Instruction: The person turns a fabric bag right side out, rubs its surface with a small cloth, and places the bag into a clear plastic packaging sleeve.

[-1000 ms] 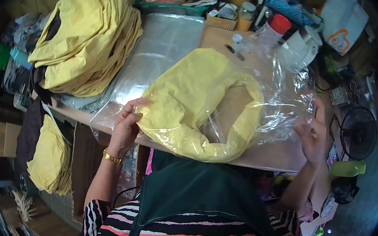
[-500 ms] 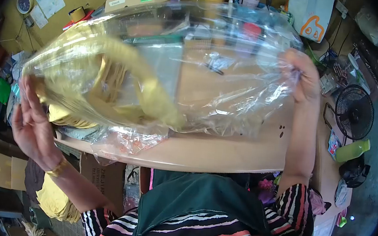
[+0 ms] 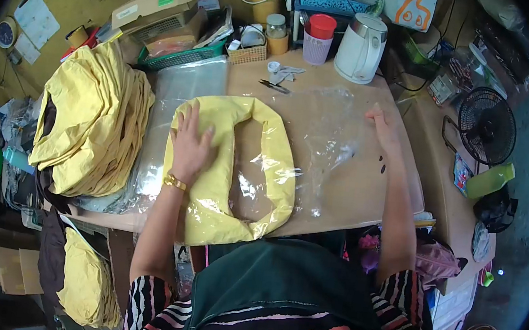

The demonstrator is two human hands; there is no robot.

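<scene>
A yellow cloth bag (image 3: 205,204) with a large loop handle lies flat on the table, inside a clear plastic bag (image 3: 335,134) that stretches to its right. My left hand (image 3: 191,141) rests on the upper left of the yellow bag, fingers spread, palm down. At the right end of the clear plastic is my right hand (image 3: 381,127), its fingers closed; whether they pinch the thin plastic is too small to make out. A stack of yellow cloth bags (image 3: 98,122) stands to the left, beside flat clear plastic sheets (image 3: 189,83).
Black snips (image 3: 274,87) and a small white-lidded item lie beyond the bag. Along the back stand a green basket (image 3: 179,58), a wicker basket (image 3: 248,54), a red-topped cup (image 3: 316,48) and a white kettle (image 3: 359,49). At right are a black fan (image 3: 486,126) and a green bottle (image 3: 490,180).
The plastic bag with the yellow bag was lifted and swung left, then laid on the table. My left hand has moved from its left edge onto its top.
</scene>
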